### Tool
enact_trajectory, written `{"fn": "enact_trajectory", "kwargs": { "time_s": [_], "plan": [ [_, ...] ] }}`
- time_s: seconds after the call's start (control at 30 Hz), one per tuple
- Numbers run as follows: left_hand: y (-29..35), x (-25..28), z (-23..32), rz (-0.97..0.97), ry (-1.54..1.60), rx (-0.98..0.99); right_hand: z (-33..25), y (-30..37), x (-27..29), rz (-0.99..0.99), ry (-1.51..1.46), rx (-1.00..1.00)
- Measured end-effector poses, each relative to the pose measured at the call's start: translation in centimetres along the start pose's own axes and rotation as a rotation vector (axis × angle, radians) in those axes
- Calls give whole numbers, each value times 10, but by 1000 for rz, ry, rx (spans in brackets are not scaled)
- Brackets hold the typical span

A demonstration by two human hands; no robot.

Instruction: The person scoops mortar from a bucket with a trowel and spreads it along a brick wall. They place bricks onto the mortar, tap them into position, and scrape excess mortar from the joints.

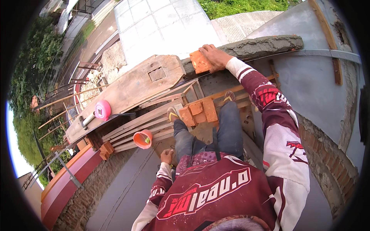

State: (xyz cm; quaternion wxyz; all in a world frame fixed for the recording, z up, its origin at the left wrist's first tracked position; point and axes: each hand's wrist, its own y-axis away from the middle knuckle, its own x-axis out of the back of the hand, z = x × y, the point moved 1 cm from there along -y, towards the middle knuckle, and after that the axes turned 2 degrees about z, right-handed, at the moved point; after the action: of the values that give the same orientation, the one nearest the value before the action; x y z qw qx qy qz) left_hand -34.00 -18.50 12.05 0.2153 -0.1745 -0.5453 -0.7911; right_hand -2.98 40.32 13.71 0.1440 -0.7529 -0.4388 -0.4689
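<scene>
Pinching an orange brick (198,62), the right hand (214,57) is just past twelve o'clock in the head view, its grip closed around the brick's three o'clock end with the fingers over the top edge. That brick sits against the nine o'clock end of a long strip of grey mortar (266,44), which stretches from it toward two o'clock; whether its underside rests on anything I cannot tell.

At seven o'clock is the left hand (167,156), near the dark trousers (184,136), its fingers curled in (whether pressed together or around something small, I cannot tell). Just beside it, toward its ten o'clock, is a small orange bucket (138,139) with something yellow-green inside.

Near the dial's middle, a cluster of bricks (210,111) lies between two feet in sandals (173,116). A wide wooden plank (131,84) slants from near twelve o'clock down to nine, bearing a round pink object (102,110) and a hammer (88,120) with a pale handle. Another small pile of bricks (106,150) is at eight o'clock, beyond the bucket.
</scene>
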Motion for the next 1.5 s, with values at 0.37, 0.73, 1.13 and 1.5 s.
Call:
{"fn": "enact_trajectory", "kwargs": {
  "time_s": [0.37, 0.73, 1.13, 1.5],
  "plan": [
    [-11, -7, 54, -51, 57, -187, 16, 12, 14, 47, 83, -10],
    [-8, 2, 25, -64, 2, -83, 8, 19, 17, 96, 25, -33],
    [-12, 0, 29, -66, 34, -109, 23, 22, 15, 29, 66, -41],
    [-14, -4, 36, -90, 75, -48, 29, 3, 5, -56, 129, -38]
  ]
}}
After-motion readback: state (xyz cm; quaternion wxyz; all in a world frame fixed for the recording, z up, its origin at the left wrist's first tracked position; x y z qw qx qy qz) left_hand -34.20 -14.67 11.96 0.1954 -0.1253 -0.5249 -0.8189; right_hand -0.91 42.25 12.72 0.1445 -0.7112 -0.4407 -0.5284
